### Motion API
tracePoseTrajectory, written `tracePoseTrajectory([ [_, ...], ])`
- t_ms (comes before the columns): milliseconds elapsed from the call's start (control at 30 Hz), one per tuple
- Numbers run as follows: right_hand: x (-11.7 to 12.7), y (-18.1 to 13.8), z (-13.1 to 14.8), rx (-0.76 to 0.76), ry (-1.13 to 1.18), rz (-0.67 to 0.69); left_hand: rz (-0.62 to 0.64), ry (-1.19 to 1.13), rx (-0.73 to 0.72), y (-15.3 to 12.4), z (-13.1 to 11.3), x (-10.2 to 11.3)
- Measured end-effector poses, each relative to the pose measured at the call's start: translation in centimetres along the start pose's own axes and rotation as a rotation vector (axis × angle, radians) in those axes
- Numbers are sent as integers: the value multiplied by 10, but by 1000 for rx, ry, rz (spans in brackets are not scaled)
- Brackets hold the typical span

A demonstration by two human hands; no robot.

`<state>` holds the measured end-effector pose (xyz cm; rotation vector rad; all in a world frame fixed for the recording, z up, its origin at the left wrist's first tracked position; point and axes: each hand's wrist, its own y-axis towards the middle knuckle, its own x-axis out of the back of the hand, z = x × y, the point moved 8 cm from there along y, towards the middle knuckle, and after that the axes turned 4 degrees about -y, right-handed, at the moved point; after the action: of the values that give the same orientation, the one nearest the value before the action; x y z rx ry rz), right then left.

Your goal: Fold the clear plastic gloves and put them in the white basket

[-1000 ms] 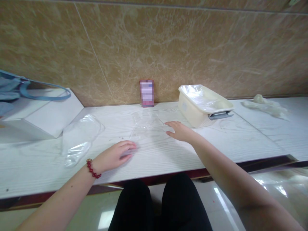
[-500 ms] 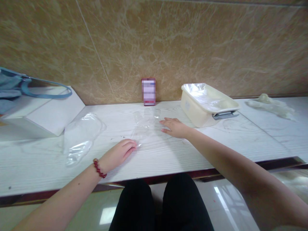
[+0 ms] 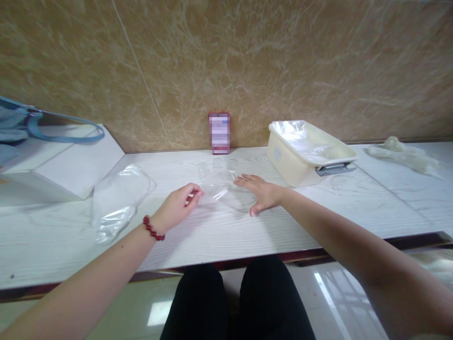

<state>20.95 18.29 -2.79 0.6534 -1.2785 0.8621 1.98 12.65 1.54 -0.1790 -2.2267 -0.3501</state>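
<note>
A thin clear plastic glove (image 3: 219,182) lies on the white table (image 3: 247,226) in front of me. My left hand (image 3: 179,205), with a red bead bracelet at the wrist, pinches the glove's near left edge and lifts it slightly. My right hand (image 3: 260,192) rests on the glove's right side, fingers stretched out and spread flat.
A crumpled clear plastic bag (image 3: 118,200) lies at the left. A white box (image 3: 67,165) with a blue bag (image 3: 21,127) stands far left. A small card (image 3: 219,133) leans on the wall. A cream tray (image 3: 307,151) lined with plastic sits at the right, more plastic (image 3: 403,153) beyond it.
My left hand has moved up the table and closed on the glove's edge, lifting it. My right hand has slid a little nearer and left on the glove.
</note>
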Motion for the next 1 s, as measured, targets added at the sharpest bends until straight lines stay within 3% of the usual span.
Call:
tracePoseTrajectory([
  [267, 6, 4, -1, -118, -43, -156, -114, -112, 42, 35, -7, 16],
  [500, 10, 15, -4, -211, -111, -238, -134, -360, 13, 36, 3, 12],
  [567, 8, 16, -5, -215, -101, -208, -72, -315, -48, 28, 4, 9],
  [667, 8, 15, -6, -206, -75, -194, 26, -70, -169, 14, 5, 1],
  [800, 7, 12, -4, -138, -102, -174, -3, 202, -238, 2, 12, -5],
  [1000, 6, 12, 1, -70, -198, -151, 78, 205, -239, 10, 20, -17],
])
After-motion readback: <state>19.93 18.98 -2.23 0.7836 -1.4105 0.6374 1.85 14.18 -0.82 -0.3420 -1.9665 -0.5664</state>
